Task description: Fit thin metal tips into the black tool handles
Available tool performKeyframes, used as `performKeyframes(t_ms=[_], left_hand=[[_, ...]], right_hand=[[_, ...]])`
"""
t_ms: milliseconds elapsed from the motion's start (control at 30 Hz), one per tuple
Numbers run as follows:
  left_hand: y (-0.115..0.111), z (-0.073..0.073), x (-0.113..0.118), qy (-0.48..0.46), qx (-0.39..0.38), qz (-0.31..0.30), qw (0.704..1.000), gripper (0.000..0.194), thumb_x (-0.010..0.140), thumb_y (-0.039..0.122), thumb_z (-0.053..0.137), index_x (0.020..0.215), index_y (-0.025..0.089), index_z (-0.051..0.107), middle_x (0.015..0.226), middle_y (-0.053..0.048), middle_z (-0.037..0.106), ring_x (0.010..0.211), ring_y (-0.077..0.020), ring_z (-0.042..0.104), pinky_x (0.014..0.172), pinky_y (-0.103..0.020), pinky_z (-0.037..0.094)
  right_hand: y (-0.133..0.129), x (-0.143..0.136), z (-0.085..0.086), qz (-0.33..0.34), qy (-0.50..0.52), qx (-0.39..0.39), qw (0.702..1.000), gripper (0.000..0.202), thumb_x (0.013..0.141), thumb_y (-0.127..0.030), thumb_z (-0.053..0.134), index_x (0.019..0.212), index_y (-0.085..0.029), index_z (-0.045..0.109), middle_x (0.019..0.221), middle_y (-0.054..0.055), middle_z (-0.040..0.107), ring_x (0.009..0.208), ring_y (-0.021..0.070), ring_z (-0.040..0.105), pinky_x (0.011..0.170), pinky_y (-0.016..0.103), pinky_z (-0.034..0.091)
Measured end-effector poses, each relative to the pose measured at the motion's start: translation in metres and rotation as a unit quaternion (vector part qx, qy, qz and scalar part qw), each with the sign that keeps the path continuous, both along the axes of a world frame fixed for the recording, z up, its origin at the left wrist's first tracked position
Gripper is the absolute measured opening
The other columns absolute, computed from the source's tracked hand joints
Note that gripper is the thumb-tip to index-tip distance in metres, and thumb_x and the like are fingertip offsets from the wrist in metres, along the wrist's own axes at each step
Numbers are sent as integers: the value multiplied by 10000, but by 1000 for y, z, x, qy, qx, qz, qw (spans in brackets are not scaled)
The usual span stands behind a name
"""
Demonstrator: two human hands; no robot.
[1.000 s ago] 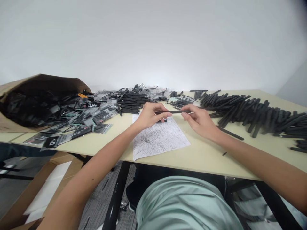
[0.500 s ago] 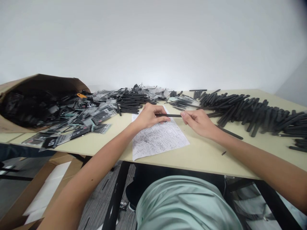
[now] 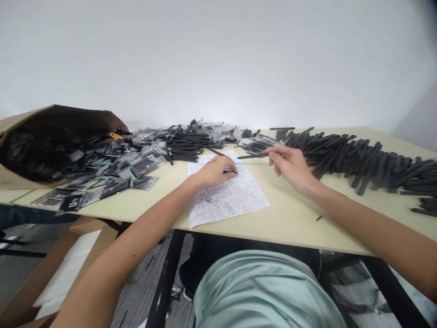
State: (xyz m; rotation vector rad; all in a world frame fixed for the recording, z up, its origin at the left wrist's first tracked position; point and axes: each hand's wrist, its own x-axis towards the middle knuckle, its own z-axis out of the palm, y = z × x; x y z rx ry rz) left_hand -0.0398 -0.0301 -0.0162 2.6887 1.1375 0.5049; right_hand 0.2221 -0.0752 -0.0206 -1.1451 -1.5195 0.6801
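Note:
My left hand [image 3: 216,170] rests over the upper part of a scribbled white sheet [image 3: 228,202], fingers curled round a small dark piece [image 3: 230,171], perhaps a cap. Another dark stick [image 3: 216,151] lies just beyond its knuckles. To the right, my right hand [image 3: 287,164] pinches the end of a slim black pen [image 3: 253,156], held nearly level with its tip pointing left over the sheet's top right edge. The two hands are apart.
A cardboard box [image 3: 54,110] on its side spills packaged items [image 3: 146,164] at the left. Black pens [image 3: 187,145] are heaped behind the sheet. A long row of black pens [image 3: 362,159] fills the right. One small dark piece [image 3: 319,218] lies near the front edge.
The black pen was held between both hands; now only my right hand holds it, slightly higher. My left hand has moved lower onto the sheet, with a small dark piece in its fingers.

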Motion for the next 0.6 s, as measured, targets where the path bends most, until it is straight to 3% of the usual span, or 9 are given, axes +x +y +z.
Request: performKeyframes(t_ms=[100, 267, 367, 500, 600], left_hand=[[-1, 0, 4, -39, -15, 4, 999, 151, 878, 316, 700, 961, 190, 698, 1038, -83, 736, 1020, -245, 670, 958, -435, 516], [-4, 6, 7, -195, -82, 1, 977, 215, 851, 271, 735, 1012, 168, 638, 858, -59, 731, 835, -194, 715, 826, -360, 584], [-6, 11, 7, -229, -52, -10, 972, 270, 876, 274, 712, 1122, 180, 654, 915, -61, 741, 867, -184, 719, 843, -345, 585], [-10, 17, 7, -213, -5, -30, 977, 236, 922, 288, 655, 1137, 202, 701, 1106, -67, 746, 970, -185, 709, 884, -338, 577], [-12, 18, 8, -207, 3, -34, 978, 233, 928, 274, 645, 1140, 205, 714, 1127, -58, 753, 971, -182, 712, 889, -337, 579]], right_hand=[[-2, -2, 4, -1, 11, -8, 1000, 177, 868, -237, 578, 925, -167, 730, 658, -15, 572, 435, 77, 464, 438, 245, 388], [-2, -2, 7, 5, 68, -1, 998, 151, 846, -231, 582, 863, -165, 717, 601, -24, 546, 414, 80, 433, 405, 248, 352], [-1, -2, 7, 1, 86, -5, 996, 136, 836, -226, 588, 847, -173, 713, 589, -27, 541, 405, 81, 420, 392, 250, 334], [-3, -3, 8, -5, 85, 1, 996, 129, 834, -225, 591, 836, -180, 711, 564, -32, 524, 404, 83, 408, 392, 250, 332], [-3, -3, 9, -6, 85, 1, 996, 136, 840, -223, 582, 835, -177, 710, 557, -33, 518, 399, 82, 400, 394, 252, 333]])
